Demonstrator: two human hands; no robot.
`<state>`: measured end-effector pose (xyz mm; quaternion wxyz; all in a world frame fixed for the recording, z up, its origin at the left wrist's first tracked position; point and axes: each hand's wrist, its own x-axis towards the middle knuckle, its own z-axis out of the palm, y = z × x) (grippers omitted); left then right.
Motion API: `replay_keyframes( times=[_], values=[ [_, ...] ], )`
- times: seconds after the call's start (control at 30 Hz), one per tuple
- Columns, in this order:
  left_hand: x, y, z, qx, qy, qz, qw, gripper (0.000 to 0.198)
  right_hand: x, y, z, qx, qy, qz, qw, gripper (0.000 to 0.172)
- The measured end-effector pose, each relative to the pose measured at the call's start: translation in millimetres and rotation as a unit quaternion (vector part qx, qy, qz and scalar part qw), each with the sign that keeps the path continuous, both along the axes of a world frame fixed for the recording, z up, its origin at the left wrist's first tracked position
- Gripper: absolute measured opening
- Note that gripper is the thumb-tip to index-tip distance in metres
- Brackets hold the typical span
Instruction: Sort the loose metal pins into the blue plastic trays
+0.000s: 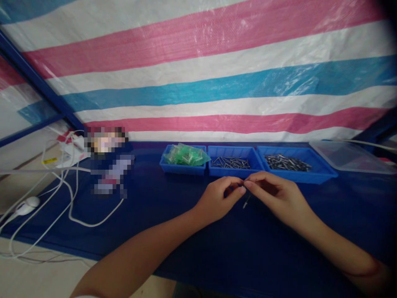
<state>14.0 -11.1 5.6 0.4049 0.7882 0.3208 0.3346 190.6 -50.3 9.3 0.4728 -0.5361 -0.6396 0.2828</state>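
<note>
My left hand (218,198) and my right hand (274,193) meet fingertip to fingertip over the dark blue table cover (186,231), both pinched on a small thin metal part (243,189). Another thin metal pin (246,202) lies on the cover just below the fingertips. Behind the hands stand three blue trays: the left tray (182,167) holds green plastic bags of small parts, the middle tray (232,167) holds loose metal pins, the right tray (310,176) holds a pile of dark metal pins.
A clear plastic lid (350,157) lies at the far right. White cables (62,194) and a power strip (72,151) sit at the left, beside a blurred object. A striped pink, white and blue tarp (217,82) hangs behind the table.
</note>
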Motion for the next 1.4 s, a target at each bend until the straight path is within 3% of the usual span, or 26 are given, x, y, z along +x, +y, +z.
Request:
replay_keyframes(
  times=[0.33,0.53,0.6,0.67,0.8,0.93,1.07,1.17,1.27,1.33,1.4],
  values=[
    [-2.4,0.8,4.1,0.029,-0.020,0.034,0.999,0.019,1.7,-1.2,4.8,0.048,-0.054,0.018,0.997,0.010],
    [-6.0,1.4,6.5,0.049,-0.018,0.057,0.997,0.020,9.3,3.7,10.4,0.091,-0.155,0.055,0.982,0.011],
    [-7.6,2.8,5.0,0.056,0.001,0.053,0.997,0.022,20.5,8.7,13.5,0.115,-0.171,0.000,0.979,0.013],
    [-8.7,4.1,3.1,0.078,0.034,0.035,0.996,0.023,37.3,14.9,16.2,0.120,-0.183,-0.097,0.971,0.015],
    [-7.9,3.8,1.5,0.166,0.120,-0.036,0.978,0.023,72.7,26.4,19.0,0.050,-0.272,-0.238,0.931,0.021],
    [-2.8,-2.2,3.6,0.248,0.188,-0.095,0.945,0.031,87.3,33.6,16.7,0.025,-0.333,-0.272,0.902,0.026],
    [1.4,-6.1,3.8,0.287,0.243,-0.096,0.922,0.030,84.8,34.3,16.9,0.008,-0.375,-0.287,0.881,0.032],
    [1.6,-4.3,1.7,0.292,0.268,-0.092,0.913,0.027,77.8,30.2,21.8,0.022,-0.376,-0.286,0.881,0.033],
    [-0.2,-0.3,-0.9,0.287,0.275,-0.087,0.913,0.026,64.4,23.2,25.5,0.097,-0.343,-0.245,0.902,0.027],
    [-2.2,2.4,-1.9,0.269,0.260,-0.079,0.924,0.026,51.6,17.5,25.2,0.140,-0.319,-0.196,0.917,0.022],
    [-4.3,4.4,-1.9,0.227,0.221,-0.061,0.947,0.025,37.5,11.5,22.7,0.130,-0.294,-0.143,0.936,0.023]
  ],
)
